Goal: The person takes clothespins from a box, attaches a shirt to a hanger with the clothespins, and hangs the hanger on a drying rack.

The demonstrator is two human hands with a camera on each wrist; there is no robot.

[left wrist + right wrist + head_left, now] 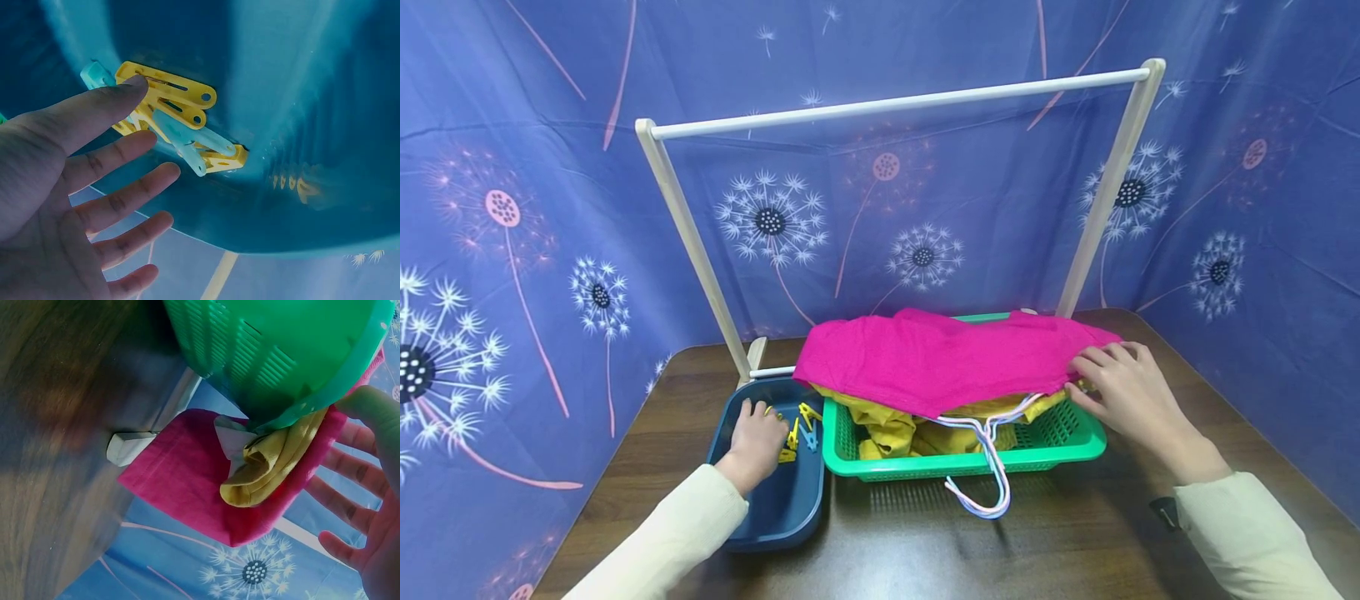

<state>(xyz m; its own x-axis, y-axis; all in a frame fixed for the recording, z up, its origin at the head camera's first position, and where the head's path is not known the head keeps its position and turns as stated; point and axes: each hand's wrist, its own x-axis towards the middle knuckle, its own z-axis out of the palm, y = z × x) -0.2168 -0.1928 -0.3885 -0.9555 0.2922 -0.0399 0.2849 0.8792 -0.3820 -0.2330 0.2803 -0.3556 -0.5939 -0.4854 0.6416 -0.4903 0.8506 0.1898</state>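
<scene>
Fingers of my left hand point(756, 442) spread apart by yellow and turquoise plastic clothespins point(169, 92) in a dark-blue plastic tub point(782, 508); those of my right hand point(1138, 400), also apart, meet the right end of a bright pink cloth point(940, 354) draped over a green plastic basket point(880, 469) of yellow fabric point(891, 437), pastel hanger hooks point(1000, 483) jutting from beneath

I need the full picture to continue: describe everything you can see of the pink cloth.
The pink cloth looks like plain, matte fabric, lightly creased. It lies draped across the green basket over yellow cloth, its right end overhanging. Pastel hangers protrude beneath its front edge. The right hand touches its right end.
</scene>
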